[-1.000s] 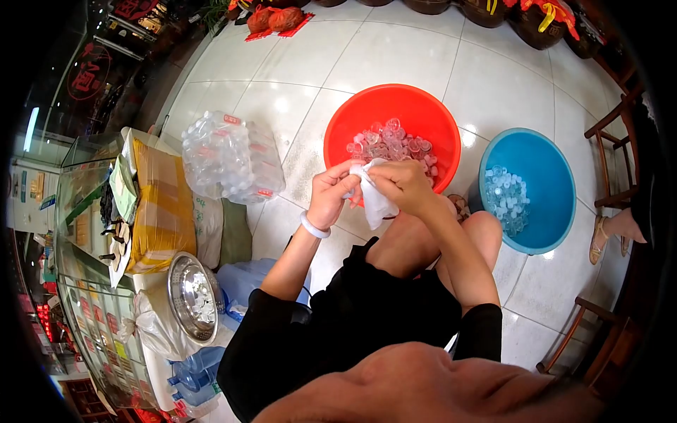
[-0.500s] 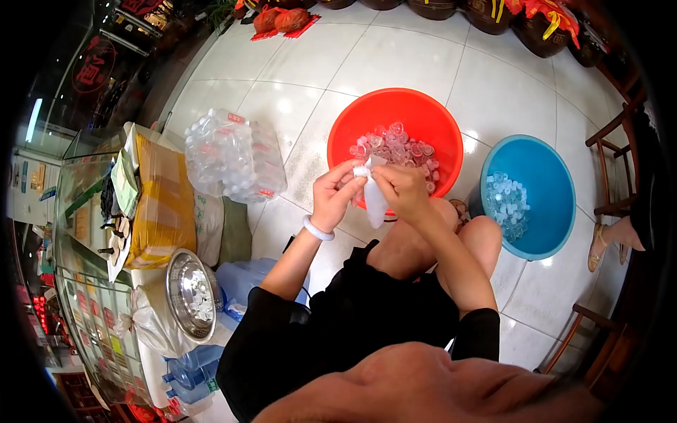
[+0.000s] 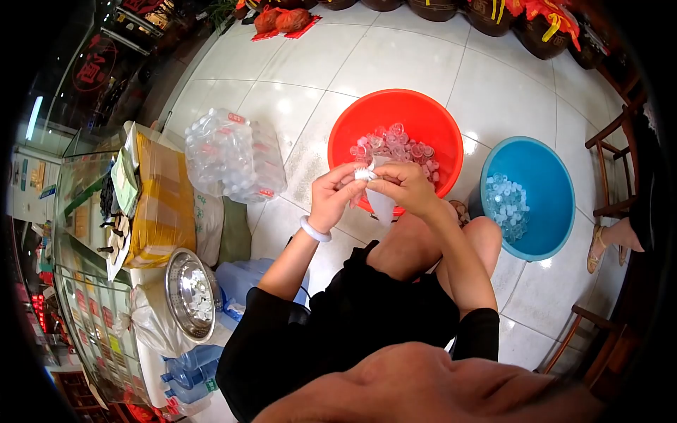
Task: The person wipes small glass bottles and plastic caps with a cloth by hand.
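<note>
My left hand [image 3: 337, 194], with a pale bangle on its wrist, pinches a small white ribbed cap [image 3: 364, 173]. My right hand [image 3: 407, 187] grips a white cloth [image 3: 381, 204] against the cap; the cloth hangs down below the fingers. Both hands meet over the near edge of a red basin [image 3: 451, 130], which holds a heap of clear and whitish small pieces [image 3: 397, 144]. To the right stands a blue basin [image 3: 553, 190] with more clear and white pieces [image 3: 506, 204] in it.
Wrapped bottles [image 3: 233, 155] lie on the floor at left. Nearer are a taped carton [image 3: 166, 201], a steel bowl [image 3: 173, 296] with white pieces and blue water jugs [image 3: 190, 374]. Dark jars [image 3: 539, 35] line the back. Another person's foot [image 3: 598, 247] shows at right, by wooden chairs.
Compared with a second ago, the cloth has shifted around the cap and my right fingers have moved in closer to it. The whole view has moved slightly.
</note>
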Demonstrator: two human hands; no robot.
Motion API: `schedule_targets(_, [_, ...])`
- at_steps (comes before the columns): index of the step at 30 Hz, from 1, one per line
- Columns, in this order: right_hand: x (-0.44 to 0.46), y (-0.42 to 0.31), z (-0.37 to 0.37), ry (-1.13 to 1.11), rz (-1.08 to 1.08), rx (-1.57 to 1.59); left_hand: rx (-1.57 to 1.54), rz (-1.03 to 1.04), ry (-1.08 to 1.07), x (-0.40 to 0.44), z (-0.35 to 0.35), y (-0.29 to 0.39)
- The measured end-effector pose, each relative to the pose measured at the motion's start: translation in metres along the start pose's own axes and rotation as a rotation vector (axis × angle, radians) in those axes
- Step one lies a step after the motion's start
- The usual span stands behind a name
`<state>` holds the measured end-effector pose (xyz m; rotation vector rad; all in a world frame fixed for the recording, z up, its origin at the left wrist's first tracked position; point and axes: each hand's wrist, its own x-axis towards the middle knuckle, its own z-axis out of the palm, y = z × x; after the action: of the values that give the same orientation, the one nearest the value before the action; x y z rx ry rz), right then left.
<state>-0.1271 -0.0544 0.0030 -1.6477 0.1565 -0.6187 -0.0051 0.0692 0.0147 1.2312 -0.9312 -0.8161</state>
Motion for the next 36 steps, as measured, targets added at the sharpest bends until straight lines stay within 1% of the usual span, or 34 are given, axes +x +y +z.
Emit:
schedule_targets(1, [0.001,0.002,0.001,0.035,-0.106,-0.055,-0.001,0.001,0.001,0.0,-0.001,-0.001])
schedule_targets(3, [0.001,0.009,0.0,0.029,-0.125,-0.044,-0.051,-0.061,-0.036,0.0,-0.003,-0.003])
schedule_targets(4, [0.001,0.011,0.0,0.025,-0.143,-0.032,-0.051,-0.06,-0.036,0.0,-0.003,-0.003])
schedule_targets(5, [0.0,0.012,0.0,0.025,-0.143,-0.032,-0.12,-0.097,-0.066,0.0,-0.004,-0.001])
schedule_targets(6, [0.0,0.011,0.0,0.03,-0.109,0.041,-0.189,-0.134,-0.096,0.0,-0.004,0.0])
schedule_targets(7, [-0.001,0.01,0.001,0.034,-0.075,0.113,-0.189,-0.133,-0.095,0.0,-0.003,0.001])
schedule_targets(8, [-0.002,0.008,0.001,0.034,-0.075,0.113,-0.297,-0.182,-0.073,0.0,-0.002,0.002])
schedule_targets(9, [-0.002,0.006,0.003,0.053,-0.023,0.177,-0.406,-0.232,-0.051,0.0,-0.001,0.002])
schedule_targets(10, [-0.002,0.004,0.004,0.071,0.029,0.24,-0.407,-0.232,-0.053,0.001,-0.001,0.001])
schedule_targets(11, [-0.002,0.003,0.006,0.072,0.028,0.24,-0.453,-0.246,-0.054,0.002,-0.002,0.0])
schedule_targets(12, [-0.002,0.003,0.009,0.172,-0.092,0.088,-0.499,-0.261,-0.055,0.002,-0.002,0.0])
schedule_targets(13, [-0.002,0.003,0.011,0.271,-0.213,-0.064,-0.498,-0.26,-0.054,0.002,-0.001,0.0])
schedule_targets(14, [-0.002,0.002,0.013,0.271,-0.213,-0.062,-0.419,-0.25,-0.031,0.002,0.0,-0.001])
schedule_targets(15, [-0.003,0.002,0.014,0.316,-0.253,-0.209,-0.339,-0.241,-0.007,0.002,0.001,-0.001])
schedule_targets(16, [-0.003,0.002,0.015,0.361,-0.291,-0.356,-0.339,-0.244,-0.007,0.002,0.001,-0.001])
schedule_targets(17, [-0.003,0.003,0.016,0.361,-0.288,-0.356,-0.237,-0.211,0.009,0.002,0.001,-0.001])
schedule_targets(18, [-0.002,0.004,0.016,0.373,-0.313,-0.43,-0.136,-0.177,0.025,0.002,0.002,-0.001])
schedule_targets(19, [-0.002,0.006,0.016,0.386,-0.338,-0.504,-0.137,-0.18,0.024,0.002,0.002,-0.003])
schedule_targets(20, [-0.002,0.007,0.015,0.387,-0.335,-0.504,-0.082,-0.147,0.044,0.002,0.002,-0.006])
schedule_targets(22, [-0.002,0.01,0.009,0.258,-0.275,-0.559,-0.026,-0.116,0.059,0.003,0.003,-0.008])
schedule_targets(23, [-0.001,0.013,0.004,0.263,-0.272,-0.559,0.002,-0.08,0.042,0.003,0.003,-0.008])
schedule_targets(25, [0.0,0.015,-0.003,0.051,-0.008,-0.129,0.031,-0.046,0.024,0.003,0.003,-0.008])
schedule_targets(26, [-0.001,0.013,-0.004,0.052,-0.007,-0.128,0.027,-0.024,0.006,0.003,0.003,-0.008])
schedule_targets(28, [-0.001,0.002,-0.006,0.025,0.142,0.256,0.025,-0.001,-0.012,0.005,0.004,-0.005])
schedule_targets(29, [-0.001,0.001,-0.003,0.024,0.139,0.256,-0.01,-0.025,-0.003,0.006,0.005,-0.001])
schedule_targets(31, [-0.003,0.0,0.005,0.178,0.154,0.306,-0.046,-0.047,0.008,0.005,0.005,0.001])
schedule_targets(32, [-0.002,0.001,0.008,0.177,0.154,0.305,-0.06,-0.069,0.01,0.005,0.005,0.001])
schedule_targets(34, [-0.002,0.006,0.013,0.344,-0.144,-0.083,-0.074,-0.092,0.011,0.003,0.005,0.001])
schedule_targets(35, [-0.002,0.008,0.013,0.344,-0.144,-0.084,-0.035,-0.071,0.011,0.002,0.004,0.0])
schedule_targets(36, [-0.001,0.01,0.013,0.329,-0.178,-0.189,0.004,-0.05,0.011,0.001,0.004,-0.002])
